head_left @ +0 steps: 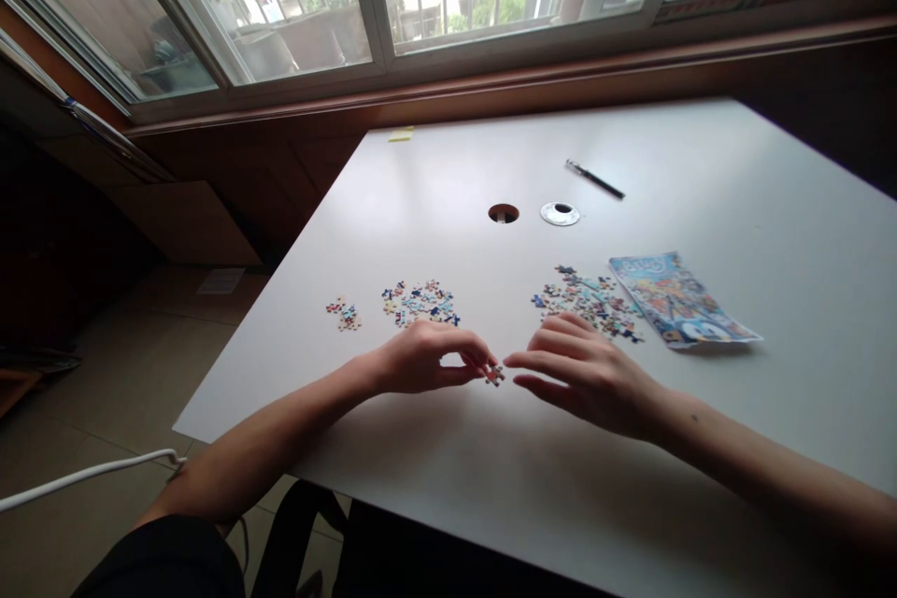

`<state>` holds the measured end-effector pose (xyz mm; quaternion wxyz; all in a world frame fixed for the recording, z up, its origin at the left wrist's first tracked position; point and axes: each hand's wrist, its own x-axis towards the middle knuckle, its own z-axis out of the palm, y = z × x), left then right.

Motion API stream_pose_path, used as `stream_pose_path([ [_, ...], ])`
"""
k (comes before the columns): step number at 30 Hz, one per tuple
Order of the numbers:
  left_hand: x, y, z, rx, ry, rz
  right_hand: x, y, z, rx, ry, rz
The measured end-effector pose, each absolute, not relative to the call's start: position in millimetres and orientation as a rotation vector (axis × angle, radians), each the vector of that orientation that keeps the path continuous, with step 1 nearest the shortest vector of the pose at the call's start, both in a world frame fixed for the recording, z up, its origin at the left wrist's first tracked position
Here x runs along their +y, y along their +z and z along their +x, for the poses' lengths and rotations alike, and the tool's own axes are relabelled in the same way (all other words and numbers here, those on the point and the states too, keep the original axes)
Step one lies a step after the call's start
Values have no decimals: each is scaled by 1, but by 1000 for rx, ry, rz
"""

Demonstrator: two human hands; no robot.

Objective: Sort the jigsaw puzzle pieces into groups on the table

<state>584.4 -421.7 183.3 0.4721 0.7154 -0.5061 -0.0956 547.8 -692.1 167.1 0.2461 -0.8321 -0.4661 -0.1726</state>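
Between thumb and fingertips, my left hand [431, 357] pinches a small reddish jigsaw puzzle piece [494, 375] above the white table. Just to its right is my right hand [589, 369], its fingers stretched out and apart, with nothing visible in them. Beyond my right hand lies a pile of loose puzzle pieces [592, 299], partly covered by that hand. A second, flatter pile of pieces [420, 302] lies behind my left hand. Farther left sits a small group of pieces [343, 313] in reddish and beige colours.
A colourful printed picture sheet [678, 299] lies right of the larger pile. Toward the back are a black pen [595, 178], a round cable hole [503, 214], a silver ring cover [560, 213] and yellow tape [402, 135]. The white table [434, 448] ends at a windowed wall.
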Motion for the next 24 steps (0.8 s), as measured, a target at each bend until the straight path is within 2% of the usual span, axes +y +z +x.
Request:
stream_pose_path([
  [24,-429,179,580,-1273,-298,1725,-680,171,537,-1250,-429,-2213],
])
